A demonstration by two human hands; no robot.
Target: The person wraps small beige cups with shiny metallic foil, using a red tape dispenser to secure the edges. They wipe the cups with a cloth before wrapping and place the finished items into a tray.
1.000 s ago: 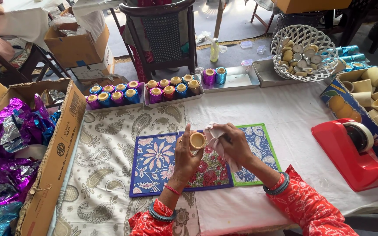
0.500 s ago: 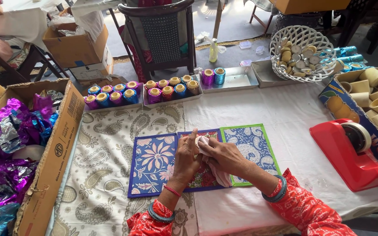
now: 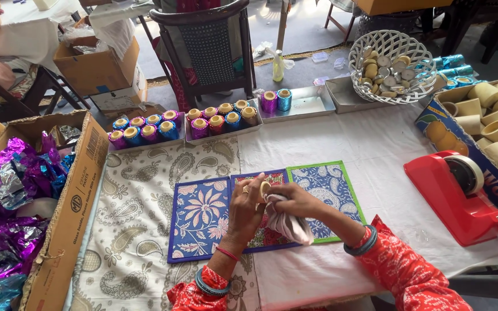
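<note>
Gripping the small cup (image 3: 263,187), left hand (image 3: 248,207) now meets right hand (image 3: 292,201) clamped on cloth (image 3: 286,222).

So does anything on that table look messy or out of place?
Nothing looks spilled or broken. The left hand holds a small cup while the right hand presses a cloth to it. The only untidy spot is the crumpled purple foil heaped in the cardboard box at the left.
</note>
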